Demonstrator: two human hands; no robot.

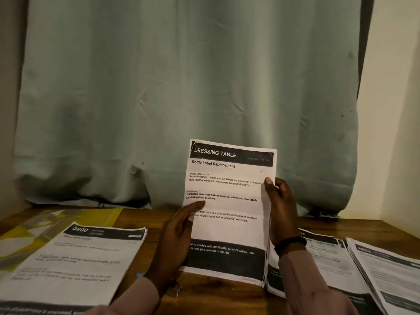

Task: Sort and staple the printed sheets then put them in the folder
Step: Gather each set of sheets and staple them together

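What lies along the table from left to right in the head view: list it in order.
Yellow folder → "3800" sheet stack → left hand → upright "Dressing Table" sheets → right hand → flat sheet stack → "2852" sheet stack.

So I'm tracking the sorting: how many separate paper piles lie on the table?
3, perhaps more. One pile lies at left, one behind the right wrist, one at far right. A further bunch is held upright; the bottom-left strip may be another.
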